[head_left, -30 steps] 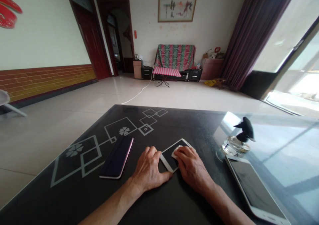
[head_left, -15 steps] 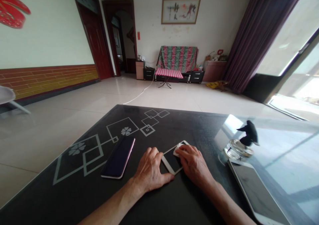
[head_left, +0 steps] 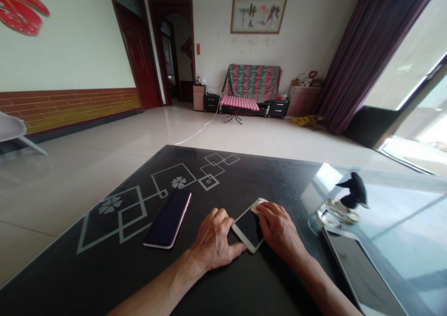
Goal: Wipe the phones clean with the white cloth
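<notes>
A white smartphone (head_left: 248, 227) with a dark screen lies face up on the black tabletop between my hands. My left hand (head_left: 217, 241) holds its near left end, forefinger at one corner and thumb at the other. The fingers of my right hand (head_left: 279, 227) are bunched over a small white wipe (head_left: 257, 206), perhaps tissue or cloth, pressed on the phone's far end. Part of the wipe and the phone's right side are hidden under that hand. To the left of my hands lies a dark-screened phone (head_left: 168, 219) with a pinkish edge.
At the right stands a clear spray bottle (head_left: 337, 212) with a black trigger head. Nearer me is a larger-looking white-framed phone or tablet (head_left: 363, 264). The glossy table (head_left: 195, 288) has grey square and flower patterns. Beyond its far edge stands a small table with a checked cover (head_left: 239, 102).
My right hand and the wipe have slid toward the phone's far end, baring more screen. The phone has turned slightly under my left hand. The whole view has shifted a little.
</notes>
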A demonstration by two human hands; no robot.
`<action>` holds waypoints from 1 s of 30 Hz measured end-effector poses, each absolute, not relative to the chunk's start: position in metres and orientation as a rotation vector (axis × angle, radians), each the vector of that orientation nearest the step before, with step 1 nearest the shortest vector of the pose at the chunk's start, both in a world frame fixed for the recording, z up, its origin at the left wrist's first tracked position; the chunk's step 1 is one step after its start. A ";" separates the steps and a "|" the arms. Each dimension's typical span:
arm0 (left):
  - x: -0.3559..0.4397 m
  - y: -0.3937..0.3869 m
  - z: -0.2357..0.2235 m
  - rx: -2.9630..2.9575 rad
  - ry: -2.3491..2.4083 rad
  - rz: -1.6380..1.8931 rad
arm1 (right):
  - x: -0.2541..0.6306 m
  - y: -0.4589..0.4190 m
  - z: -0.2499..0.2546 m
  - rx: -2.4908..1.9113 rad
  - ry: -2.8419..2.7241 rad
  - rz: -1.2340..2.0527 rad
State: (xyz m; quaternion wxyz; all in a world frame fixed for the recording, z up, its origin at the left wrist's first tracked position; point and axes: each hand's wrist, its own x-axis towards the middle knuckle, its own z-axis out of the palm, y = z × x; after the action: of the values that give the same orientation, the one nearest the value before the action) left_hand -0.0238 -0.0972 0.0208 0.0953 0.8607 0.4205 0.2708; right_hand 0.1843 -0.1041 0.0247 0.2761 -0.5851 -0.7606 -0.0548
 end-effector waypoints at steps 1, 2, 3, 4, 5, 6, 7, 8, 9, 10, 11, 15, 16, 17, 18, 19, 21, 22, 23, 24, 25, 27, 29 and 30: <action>-0.024 -0.097 0.021 2.549 1.246 0.803 | 0.180 -0.106 0.027 -1.537 -2.070 -0.116; -0.024 -0.097 0.020 2.547 1.248 0.803 | 0.174 -0.109 0.029 -1.501 -2.096 -0.081; -0.024 -0.097 0.020 2.546 1.252 0.802 | 0.169 -0.112 0.031 -1.463 -2.124 -0.042; -0.023 -0.097 0.019 2.545 1.257 0.799 | 0.163 -0.115 0.033 -1.422 -2.154 -0.004; -0.023 -0.097 0.019 2.546 1.262 0.795 | 0.158 -0.118 0.035 -1.379 -2.186 0.033; -0.023 -0.097 0.018 2.546 1.267 0.793 | 0.154 -0.121 0.036 -1.339 -2.218 0.065; -0.023 -0.097 0.017 2.547 1.271 0.793 | 0.151 -0.123 0.037 -1.305 -2.244 0.087; -0.023 -0.097 0.017 2.549 1.271 0.796 | 0.150 -0.123 0.037 -1.281 -2.260 0.094; -0.023 -0.097 0.016 2.550 1.271 0.801 | 0.151 -0.123 0.036 -1.278 -2.260 0.084; -0.023 -0.097 0.016 2.552 1.266 0.808 | 0.155 -0.121 0.035 -1.299 -2.240 0.054; -0.023 -0.097 0.016 2.555 1.259 0.813 | 0.160 -0.118 0.034 -1.339 -2.208 0.011; -0.024 -0.097 0.018 2.554 1.238 0.825 | 0.188 -0.104 0.024 -1.614 -2.025 -0.206; -0.024 -0.098 0.019 2.554 1.236 0.825 | 0.194 -0.102 0.022 -1.680 -1.988 -0.248; -0.024 -0.098 0.019 2.557 1.235 0.825 | 0.199 -0.100 0.020 -1.738 -1.956 -0.281; -0.024 -0.098 0.019 2.562 1.232 0.821 | 0.202 -0.100 0.019 -1.782 -1.930 -0.305; -0.023 -0.098 0.018 2.568 1.230 0.818 | 0.204 -0.100 0.018 -1.814 -1.914 -0.317; -0.023 -0.098 0.017 2.574 1.231 0.815 | 0.204 -0.100 0.017 -1.844 -1.904 -0.317; -0.023 -0.099 0.017 2.575 1.231 0.814 | 0.204 -0.101 0.018 -1.846 -1.908 -0.309; -0.023 -0.099 0.018 2.574 1.232 0.813 | 0.203 -0.101 0.018 -1.842 -1.917 -0.297; -0.023 -0.099 0.018 2.572 1.230 0.812 | 0.202 -0.102 0.019 -1.838 -1.926 -0.287; -0.023 -0.099 0.019 2.571 1.226 0.810 | 0.201 -0.102 0.020 -1.836 -1.935 -0.281; -0.024 -0.099 0.021 2.571 1.215 0.806 | 0.198 -0.104 0.023 -1.825 -1.957 -0.280; -0.025 -0.099 0.022 2.577 1.206 0.802 | 0.193 -0.107 0.025 -1.790 -1.986 -0.279; -0.025 -0.099 0.022 2.582 1.204 0.800 | 0.190 -0.108 0.025 -1.760 -2.004 -0.270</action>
State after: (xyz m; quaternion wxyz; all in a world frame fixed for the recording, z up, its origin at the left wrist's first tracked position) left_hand -0.0254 -0.0989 0.0223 0.0914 0.8689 0.4052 0.2691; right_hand 0.1903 -0.1081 0.0253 0.2285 -0.6391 -0.7279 -0.0980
